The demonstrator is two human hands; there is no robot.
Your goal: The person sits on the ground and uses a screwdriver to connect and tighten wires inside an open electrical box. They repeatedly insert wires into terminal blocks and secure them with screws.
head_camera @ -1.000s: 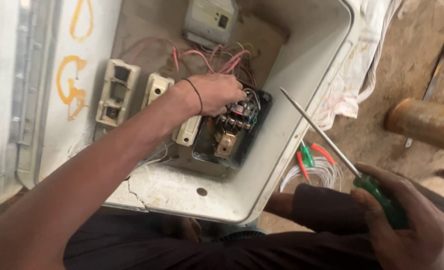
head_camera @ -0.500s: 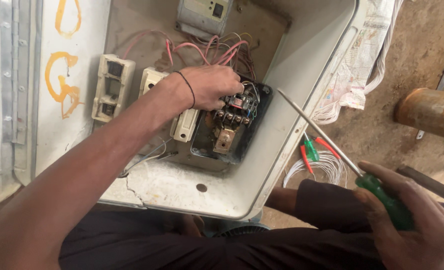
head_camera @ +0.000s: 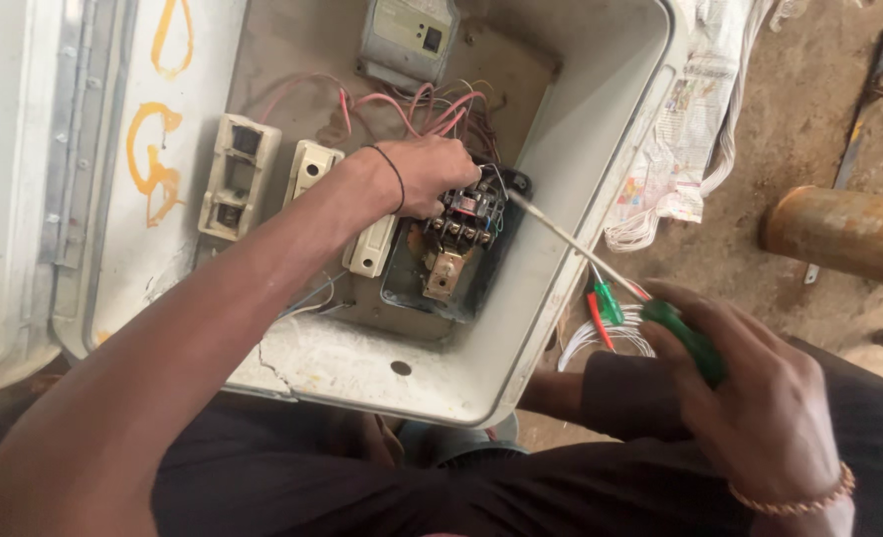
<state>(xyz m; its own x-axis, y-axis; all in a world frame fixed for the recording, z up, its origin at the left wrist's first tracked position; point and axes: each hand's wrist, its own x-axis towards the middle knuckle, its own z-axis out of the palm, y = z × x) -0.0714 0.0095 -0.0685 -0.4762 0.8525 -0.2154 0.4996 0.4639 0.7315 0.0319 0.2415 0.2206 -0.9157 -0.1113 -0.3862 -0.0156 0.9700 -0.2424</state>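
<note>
The right hand (head_camera: 760, 408) is gripping a green-handled screwdriver (head_camera: 601, 267), its thin steel shaft crossing the rounded rim of the grey plastic enclosure (head_camera: 601, 169) and touching the black contactor (head_camera: 461, 239) near the right wall. The left hand (head_camera: 432, 174) is pinching wires at the contactor's top, fingers closed. Beyond, pink wires (head_camera: 422, 104) are crowding the back under a grey module (head_camera: 407, 35).

left wrist: thin black band (head_camera: 398, 179) | right wrist: beaded bracelet (head_camera: 790, 500) | arms bare | dark clothing (head_camera: 362, 497)
</note>
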